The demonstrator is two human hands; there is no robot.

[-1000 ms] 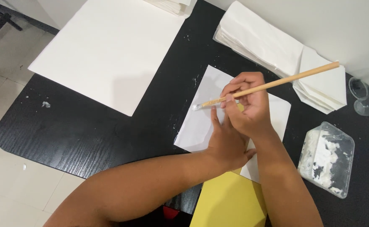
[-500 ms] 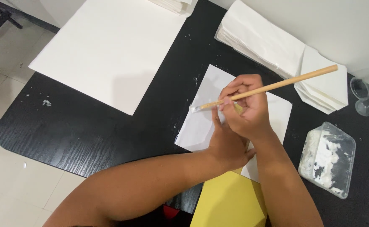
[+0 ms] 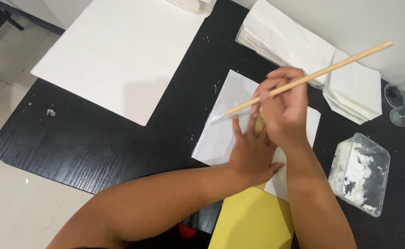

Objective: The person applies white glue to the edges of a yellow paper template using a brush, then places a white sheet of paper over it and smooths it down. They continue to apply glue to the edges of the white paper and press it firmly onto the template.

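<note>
Since the earlier frames, the wooden stick (image 3: 304,79) has shifted only slightly: its white tip now lies a little lower and further left on the white sheet (image 3: 225,124), and the angle is nearly unchanged.

Nearest the person, a yellow sheet (image 3: 251,221) overhangs the front edge of the black table (image 3: 92,143). Just beyond it, the left hand (image 3: 251,154) lies flat on the white sheet, fingers spread and pressing down. The right hand (image 3: 283,108) sits above it, fingers closed around the stick near its lower third.

Stick orientation: long axis runs diagonally, tip pointing lower left and resting on the sheet, free end pointing upper right, over the stack of folded white papers (image 3: 304,50).

To the right stands a clear plastic tub (image 3: 359,173) holding white paste; a clear glass (image 3: 398,106) stands further back. A large white sheet (image 3: 124,55) occupies the far left of the table.
</note>
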